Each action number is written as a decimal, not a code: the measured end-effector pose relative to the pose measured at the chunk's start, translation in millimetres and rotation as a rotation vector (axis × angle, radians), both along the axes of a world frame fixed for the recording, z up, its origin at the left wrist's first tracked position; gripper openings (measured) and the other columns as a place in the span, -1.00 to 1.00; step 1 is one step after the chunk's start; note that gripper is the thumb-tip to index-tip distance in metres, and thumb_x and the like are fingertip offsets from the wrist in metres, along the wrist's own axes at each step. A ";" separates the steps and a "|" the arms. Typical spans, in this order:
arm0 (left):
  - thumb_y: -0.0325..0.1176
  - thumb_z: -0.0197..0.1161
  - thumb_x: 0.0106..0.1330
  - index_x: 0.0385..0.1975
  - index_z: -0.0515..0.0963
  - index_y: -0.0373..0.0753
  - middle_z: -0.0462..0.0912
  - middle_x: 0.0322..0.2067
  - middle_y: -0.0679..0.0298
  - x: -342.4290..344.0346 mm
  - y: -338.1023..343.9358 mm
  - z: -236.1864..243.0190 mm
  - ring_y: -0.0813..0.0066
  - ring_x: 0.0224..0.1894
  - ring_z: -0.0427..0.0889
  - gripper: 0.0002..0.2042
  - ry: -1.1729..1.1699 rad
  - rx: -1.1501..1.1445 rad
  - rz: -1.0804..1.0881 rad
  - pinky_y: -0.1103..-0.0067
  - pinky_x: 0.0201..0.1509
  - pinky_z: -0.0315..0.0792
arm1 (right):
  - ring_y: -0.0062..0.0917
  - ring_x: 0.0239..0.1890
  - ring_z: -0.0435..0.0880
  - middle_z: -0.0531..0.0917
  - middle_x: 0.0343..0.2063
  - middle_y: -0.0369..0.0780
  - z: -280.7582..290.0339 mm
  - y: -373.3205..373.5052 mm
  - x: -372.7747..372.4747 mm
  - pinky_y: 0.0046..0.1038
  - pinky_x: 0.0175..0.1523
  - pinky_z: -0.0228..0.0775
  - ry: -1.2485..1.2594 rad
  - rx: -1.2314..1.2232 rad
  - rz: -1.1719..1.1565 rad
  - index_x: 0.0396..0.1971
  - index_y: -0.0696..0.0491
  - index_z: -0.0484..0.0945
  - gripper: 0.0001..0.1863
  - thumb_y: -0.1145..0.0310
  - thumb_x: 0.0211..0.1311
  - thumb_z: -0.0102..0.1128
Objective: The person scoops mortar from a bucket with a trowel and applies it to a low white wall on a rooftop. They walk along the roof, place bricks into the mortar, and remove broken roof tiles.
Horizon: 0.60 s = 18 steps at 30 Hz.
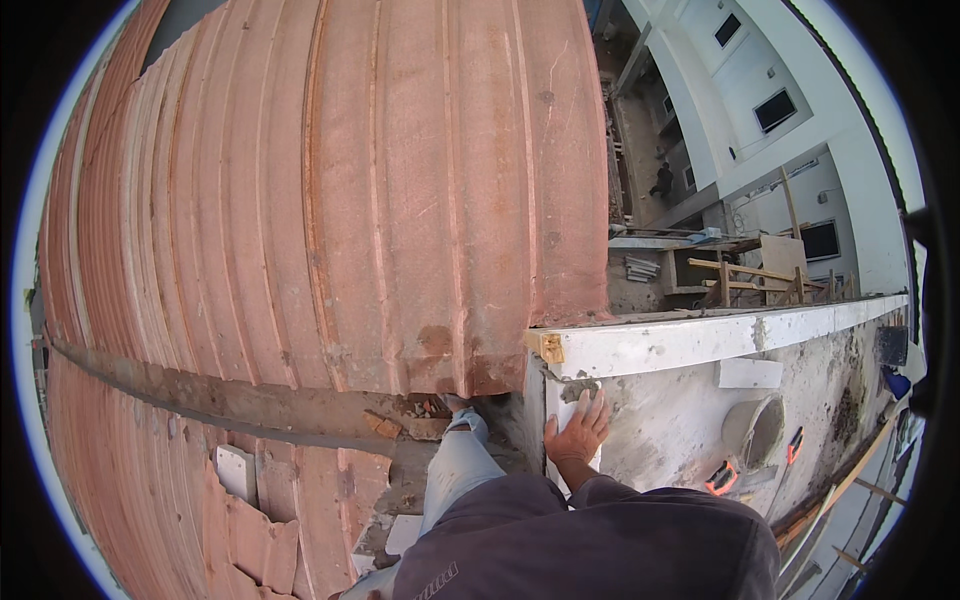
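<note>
My right hand (580,430) lies with its fingers stretched out on a white block (553,402) at the corner of a ledge. Grey mortar is smeared on the block near the fingertips. Just beyond the fingers runs a long white beam (660,345) with a bare, wood-coloured end. To the right of the hand, on the stained grey ledge (650,420), are a mortar-caked round container (755,428) and two tools with orange and black handles, one nearer (721,478) and one farther (795,445). My left hand does not show.
Ribbed red metal roofing (420,180) fills the left and far side. My leg (462,470) stands in a gap beside broken bricks (383,424). A loose white block (750,373) lies against the beam. Beyond the beam, the ground drops to a yard with timber (760,272) and a distant person (661,180).
</note>
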<state>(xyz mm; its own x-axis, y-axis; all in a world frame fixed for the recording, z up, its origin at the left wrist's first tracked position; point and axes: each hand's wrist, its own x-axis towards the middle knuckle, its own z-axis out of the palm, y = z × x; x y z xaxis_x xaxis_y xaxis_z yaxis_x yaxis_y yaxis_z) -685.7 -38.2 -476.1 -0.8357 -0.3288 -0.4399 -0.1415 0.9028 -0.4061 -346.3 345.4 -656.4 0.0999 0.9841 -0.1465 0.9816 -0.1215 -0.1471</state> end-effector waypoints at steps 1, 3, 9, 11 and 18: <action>0.08 0.52 0.10 0.52 -0.22 -0.45 0.05 0.45 -0.47 -10.9 8.9 -2.4 -0.34 0.51 0.19 0.22 -0.001 -0.007 -0.030 0.18 0.57 0.20 | 0.16 0.56 -0.01 -0.02 0.58 0.09 -0.3 1.1 0.0 0.22 0.49 -0.09 -0.006 -0.024 -0.007 0.55 0.10 0.07 0.03 0.02 0.14 0.32; 0.08 0.52 0.10 0.51 -0.17 -0.43 0.08 0.45 -0.44 -33.3 28.9 -8.8 -0.32 0.51 0.19 0.19 -0.007 -0.015 -0.073 0.17 0.57 0.20 | 0.18 0.54 0.02 0.02 0.56 0.11 -1.8 1.7 1.5 0.24 0.48 -0.09 -0.019 -0.024 -0.001 0.53 0.11 0.10 0.03 0.03 0.11 0.34; 0.08 0.55 0.09 0.50 -0.02 -0.36 0.16 0.45 -0.33 -91.2 81.1 -16.5 -0.25 0.51 0.20 0.12 -0.013 -0.050 -0.195 0.17 0.56 0.20 | 0.23 0.52 0.04 0.06 0.53 0.18 -5.4 1.7 8.6 0.28 0.46 -0.08 0.008 -0.047 0.024 0.49 0.17 0.17 0.01 -0.01 0.09 0.35; 0.08 0.56 0.09 0.50 0.03 -0.33 0.19 0.45 -0.29 -108.9 94.9 -19.5 -0.22 0.52 0.20 0.10 -0.012 -0.058 -0.225 0.17 0.56 0.21 | 0.24 0.53 0.03 0.07 0.53 0.19 -5.1 1.7 10.2 0.29 0.46 -0.08 0.002 -0.053 0.036 0.49 0.18 0.19 0.01 -0.03 0.10 0.34; 0.08 0.58 0.08 0.48 0.21 -0.25 0.29 0.44 -0.16 -168.5 122.1 -22.8 -0.14 0.52 0.21 0.02 0.024 -0.068 -0.340 0.16 0.56 0.21 | 0.20 0.55 -0.02 0.02 0.55 0.16 -4.0 3.0 10.9 0.28 0.48 -0.12 0.077 -0.076 -0.002 0.51 0.17 0.16 0.05 -0.03 0.06 0.35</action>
